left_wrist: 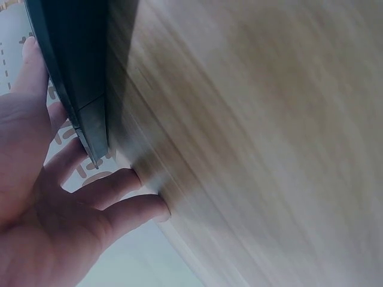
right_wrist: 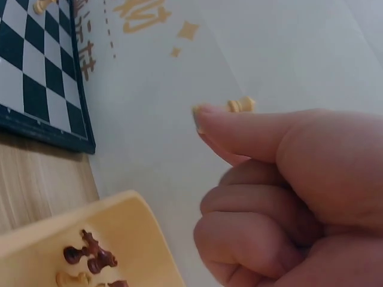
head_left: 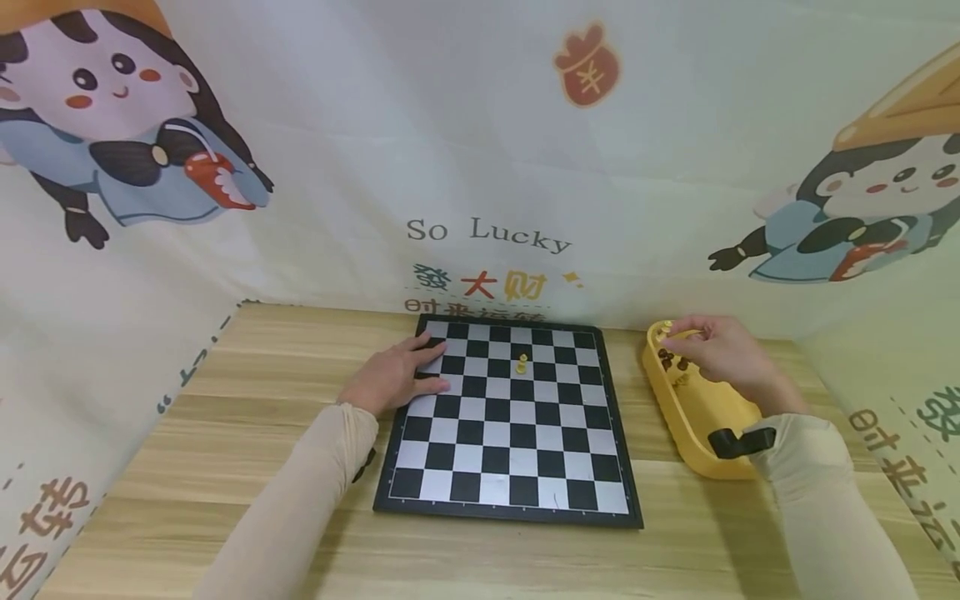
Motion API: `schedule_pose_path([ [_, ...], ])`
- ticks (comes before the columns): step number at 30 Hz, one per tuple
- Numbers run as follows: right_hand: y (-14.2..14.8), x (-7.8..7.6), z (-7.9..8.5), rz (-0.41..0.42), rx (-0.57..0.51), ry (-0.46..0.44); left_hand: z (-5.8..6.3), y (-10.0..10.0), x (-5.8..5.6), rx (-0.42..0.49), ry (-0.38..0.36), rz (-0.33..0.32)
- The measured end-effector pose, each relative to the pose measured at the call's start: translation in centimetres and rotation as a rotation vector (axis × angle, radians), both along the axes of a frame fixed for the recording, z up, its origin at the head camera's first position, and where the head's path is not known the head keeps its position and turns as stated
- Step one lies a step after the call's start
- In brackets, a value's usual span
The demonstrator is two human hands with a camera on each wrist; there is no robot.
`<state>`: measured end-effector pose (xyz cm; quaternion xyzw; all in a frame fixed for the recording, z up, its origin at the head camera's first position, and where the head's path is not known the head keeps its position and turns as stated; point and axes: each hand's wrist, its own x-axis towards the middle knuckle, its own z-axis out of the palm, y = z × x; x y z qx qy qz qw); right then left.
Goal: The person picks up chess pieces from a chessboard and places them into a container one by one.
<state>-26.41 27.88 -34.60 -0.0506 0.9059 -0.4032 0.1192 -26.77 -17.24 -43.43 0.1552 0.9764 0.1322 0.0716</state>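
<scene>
The black-and-white chessboard (head_left: 510,458) lies flat on the table, with one pale yellow chess piece (head_left: 522,364) standing toward its far side. My left hand (head_left: 392,374) rests at the board's left edge, thumb and some fingers on the squares. In the left wrist view, two fingertips (left_wrist: 160,207) extend past the board's dark side. Above the far end of a yellow tray (head_left: 670,417), my right hand (head_left: 723,354) pinches another pale yellow chess piece (right_wrist: 240,105) between thumb and finger. Its top is hidden, so its kind is unclear.
Dark brown chess pieces (right_wrist: 90,251) and a pale one (right_wrist: 73,279) lie inside the tray, right of the board. A printed cloth (head_left: 487,150) hangs behind the wooden table (head_left: 262,400) and at its sides.
</scene>
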Motion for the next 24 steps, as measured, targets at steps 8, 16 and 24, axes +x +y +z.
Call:
schedule_pose_path([
  [8,1.8,0.4,-0.6,0.046,-0.048,-0.094,-0.1,0.2,0.0,0.012,-0.011,0.007],
  [16,3.3,0.5,-1.1,0.051,-0.049,-0.117,-0.3,0.1,0.0,0.002,-0.007,0.014],
  [24,5.0,-0.3,-2.5,-0.017,-0.06,-0.173,-0.1,-0.1,0.0,0.004,-0.001,0.016],
])
